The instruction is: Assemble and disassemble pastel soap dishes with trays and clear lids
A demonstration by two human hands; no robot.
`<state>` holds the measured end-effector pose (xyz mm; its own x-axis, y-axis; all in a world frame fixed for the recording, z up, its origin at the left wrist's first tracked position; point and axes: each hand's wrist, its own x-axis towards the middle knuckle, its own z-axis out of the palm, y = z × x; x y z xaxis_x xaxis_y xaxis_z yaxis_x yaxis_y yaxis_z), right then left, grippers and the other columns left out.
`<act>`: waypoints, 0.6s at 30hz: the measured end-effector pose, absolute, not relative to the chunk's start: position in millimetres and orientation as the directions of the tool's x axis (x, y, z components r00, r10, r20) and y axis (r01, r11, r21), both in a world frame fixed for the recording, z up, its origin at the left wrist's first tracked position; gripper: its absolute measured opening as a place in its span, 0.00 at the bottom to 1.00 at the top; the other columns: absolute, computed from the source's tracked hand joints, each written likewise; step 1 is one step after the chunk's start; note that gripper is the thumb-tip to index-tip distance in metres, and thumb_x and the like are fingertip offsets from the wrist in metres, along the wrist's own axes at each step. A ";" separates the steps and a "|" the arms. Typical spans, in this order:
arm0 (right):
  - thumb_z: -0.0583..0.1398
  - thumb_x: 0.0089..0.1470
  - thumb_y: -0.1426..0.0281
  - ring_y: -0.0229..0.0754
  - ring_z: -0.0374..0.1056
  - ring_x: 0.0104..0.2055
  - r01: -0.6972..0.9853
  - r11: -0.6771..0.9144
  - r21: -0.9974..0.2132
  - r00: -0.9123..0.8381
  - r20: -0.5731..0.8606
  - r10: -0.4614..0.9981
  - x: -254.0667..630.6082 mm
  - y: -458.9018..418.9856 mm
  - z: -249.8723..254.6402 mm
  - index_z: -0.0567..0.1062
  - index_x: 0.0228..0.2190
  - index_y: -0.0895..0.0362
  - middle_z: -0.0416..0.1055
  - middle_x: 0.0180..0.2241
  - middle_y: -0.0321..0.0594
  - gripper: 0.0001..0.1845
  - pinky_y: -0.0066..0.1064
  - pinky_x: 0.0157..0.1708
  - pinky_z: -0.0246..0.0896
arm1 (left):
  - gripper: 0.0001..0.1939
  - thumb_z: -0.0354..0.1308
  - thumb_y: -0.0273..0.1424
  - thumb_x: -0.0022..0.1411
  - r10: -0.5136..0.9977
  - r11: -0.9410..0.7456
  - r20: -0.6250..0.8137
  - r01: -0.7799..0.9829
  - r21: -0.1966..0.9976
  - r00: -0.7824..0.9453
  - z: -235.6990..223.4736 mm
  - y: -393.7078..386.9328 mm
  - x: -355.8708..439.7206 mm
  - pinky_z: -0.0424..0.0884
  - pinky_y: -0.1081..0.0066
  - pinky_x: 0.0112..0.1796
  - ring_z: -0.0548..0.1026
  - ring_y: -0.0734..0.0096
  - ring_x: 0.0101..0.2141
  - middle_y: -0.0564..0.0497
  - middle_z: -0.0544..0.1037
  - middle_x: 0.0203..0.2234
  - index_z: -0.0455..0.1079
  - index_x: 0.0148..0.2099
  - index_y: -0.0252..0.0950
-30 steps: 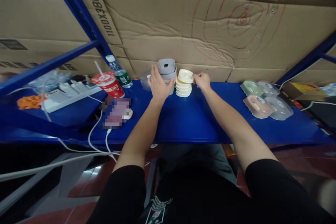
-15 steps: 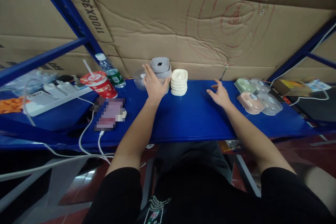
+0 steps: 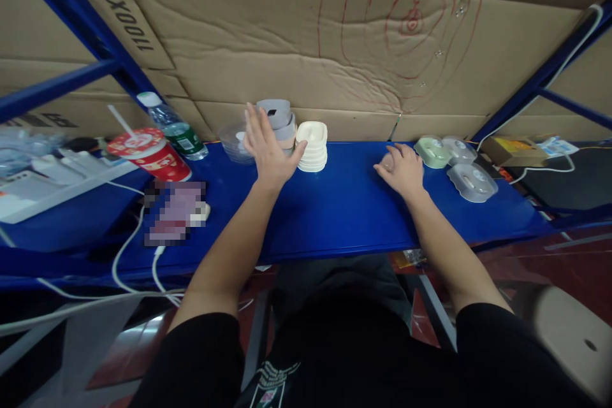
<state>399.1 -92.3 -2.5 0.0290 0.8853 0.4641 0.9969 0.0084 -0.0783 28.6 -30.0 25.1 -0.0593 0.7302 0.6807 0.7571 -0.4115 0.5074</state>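
Note:
My left hand [image 3: 271, 150], its fingers outstretched, is in front of a stack of grey and beige boxes [image 3: 282, 121] and partly hides it; whether it touches them I cannot tell. Close to its thumb stands a stack of cream square lids or dishes [image 3: 312, 146]. A clear round container [image 3: 234, 142] shows at the left behind the fingers. My right hand [image 3: 405, 169] is closed around a small pinkish plastic box [image 3: 388, 162], mostly covered by the palm. Right of it lie a green box [image 3: 433, 152] and two clear grey boxes [image 3: 472, 182].
On the left are a red paper cup [image 3: 153, 156] with a straw, a water bottle [image 3: 174, 131], a blurred-out purple item [image 3: 176, 210] and a white power strip [image 3: 71, 178] with cables. Cardboard [image 3: 268, 25] backs the blue table [image 3: 335, 210]. A small carton [image 3: 516, 152] sits far right.
The pink box has left its place among the boxes on the right and is now in my right hand. My left hand stays by the stack. The view has shifted slightly.

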 end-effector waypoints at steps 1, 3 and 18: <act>0.57 0.67 0.45 0.69 0.61 0.71 0.995 0.017 -0.095 0.030 0.471 0.882 399.3 -92.2 -3.4 0.72 0.67 0.58 0.68 0.70 0.60 0.40 0.62 0.67 0.59 | 0.66 0.65 0.63 0.60 0.732 -0.411 0.679 0.759 0.504 -0.054 26.6 -32.0 29.2 0.41 0.32 0.74 0.33 0.34 0.80 0.32 0.38 0.82 0.40 0.84 0.34; 0.58 0.65 0.41 0.71 0.63 0.70 0.991 0.020 -0.132 0.039 0.436 0.899 402.9 -91.8 -6.7 0.74 0.66 0.56 0.70 0.68 0.60 0.42 0.63 0.65 0.61 | 0.67 0.65 0.64 0.60 0.733 -0.415 0.679 0.761 0.498 -0.045 28.3 -34.7 30.5 0.42 0.31 0.73 0.32 0.33 0.80 0.31 0.38 0.81 0.40 0.84 0.32; 0.73 0.50 0.42 0.62 0.76 0.57 0.764 0.388 -0.515 -0.212 0.368 0.905 376.6 -68.1 32.8 0.80 0.60 0.51 0.80 0.58 0.50 0.42 0.57 0.59 0.71 | 0.51 0.56 0.67 0.67 0.531 -0.642 0.828 0.725 0.251 0.183 15.2 -30.8 43.1 0.56 0.36 0.69 0.61 0.32 0.73 0.29 0.64 0.74 0.60 0.77 0.37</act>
